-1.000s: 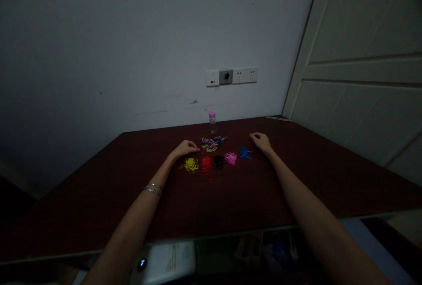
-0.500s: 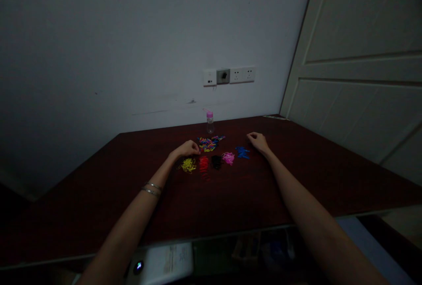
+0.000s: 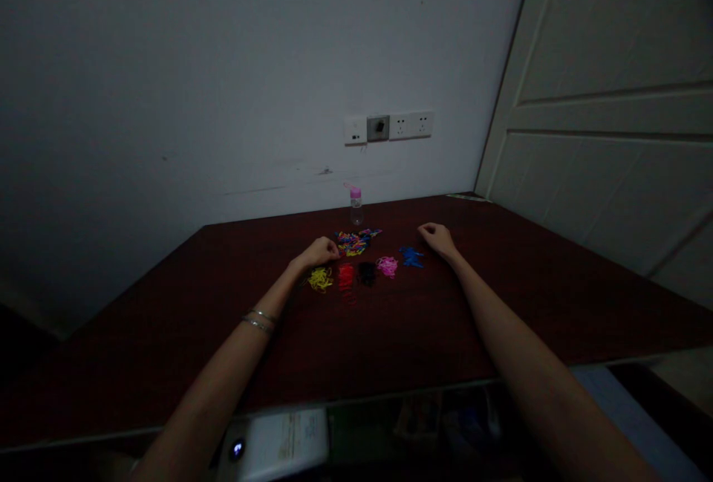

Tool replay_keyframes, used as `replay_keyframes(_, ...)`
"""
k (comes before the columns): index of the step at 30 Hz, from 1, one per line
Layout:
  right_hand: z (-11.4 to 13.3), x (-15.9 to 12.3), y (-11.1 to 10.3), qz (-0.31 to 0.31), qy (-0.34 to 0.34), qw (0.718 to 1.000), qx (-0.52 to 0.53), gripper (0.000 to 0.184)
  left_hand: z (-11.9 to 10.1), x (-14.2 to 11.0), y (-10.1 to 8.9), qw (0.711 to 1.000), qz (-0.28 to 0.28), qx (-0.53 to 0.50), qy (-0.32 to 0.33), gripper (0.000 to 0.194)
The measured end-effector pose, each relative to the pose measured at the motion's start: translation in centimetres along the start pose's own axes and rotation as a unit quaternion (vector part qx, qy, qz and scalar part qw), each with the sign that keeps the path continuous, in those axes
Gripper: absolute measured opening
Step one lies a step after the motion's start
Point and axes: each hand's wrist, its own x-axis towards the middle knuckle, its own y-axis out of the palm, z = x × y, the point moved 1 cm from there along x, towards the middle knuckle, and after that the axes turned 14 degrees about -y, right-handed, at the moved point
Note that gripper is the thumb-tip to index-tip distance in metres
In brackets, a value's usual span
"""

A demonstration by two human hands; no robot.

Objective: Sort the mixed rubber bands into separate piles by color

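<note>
Your left hand (image 3: 318, 250) is at the left edge of the mixed pile of coloured bands (image 3: 353, 243), its fingers curled; I cannot tell whether the tips meet or pinch a band. Your right hand (image 3: 439, 238) rests on the table (image 3: 390, 341) just beyond the blue pile (image 3: 411, 257), fingers also bent, and whether they are closed on anything cannot be made out. Nearer you than the mixed pile, the yellow pile (image 3: 320, 279), red pile (image 3: 346, 276), black pile (image 3: 366, 273), pink pile (image 3: 387, 266) and the blue one form a row. A bottle (image 3: 356, 207) with a pink cap stands upright behind the mixed pile. The step in hand looks like a left-hand pick among the mixed bands; the next move calls for a light fingertip pinch on one band, without dragging its neighbours.
</note>
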Motion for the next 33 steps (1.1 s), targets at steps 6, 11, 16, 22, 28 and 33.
replay_keyframes(6, -0.2, 0.0, 0.0, -0.001, 0.006, 1.0, 0.005, 0.031, 0.2, -0.3, -0.2, 0.999, -0.025, 0.006, 0.027, 0.016)
replay_keyframes(11, -0.5, 0.1, 0.1, 0.0, -0.003, 1.0, 0.008, 0.031, 0.0, -0.2, -1.5, 0.999, -0.007, -0.032, 0.043, 0.018)
replay_keyframes(16, -0.5, 0.1, 0.1, 0.005, 0.005, 1.0, 0.008, 0.032, -1.7, -1.1, -3.5, 0.997, 0.014, -0.051, 0.063, 0.018)
replay_keyframes(22, -0.5, 0.1, 0.2, 0.0, -0.005, 1.0, -0.003, 0.031, -3.5, -3.0, -4.3, 0.994, 0.075, -0.028, 0.069, 0.019)
replay_keyframes(28, -1.0, 0.3, 0.2, -0.002, 0.0, 1.0, -0.007, 0.031, -3.5, -4.0, -3.2, 0.98, 0.195, 0.027, 0.034, 0.017)
replay_keyframes(33, -0.9, 0.2, 0.0, -0.004, 0.002, 1.0, -0.013, 0.029, -2.9, -3.8, -2.4, 0.977, 0.211, 0.016, 0.029, 0.014)
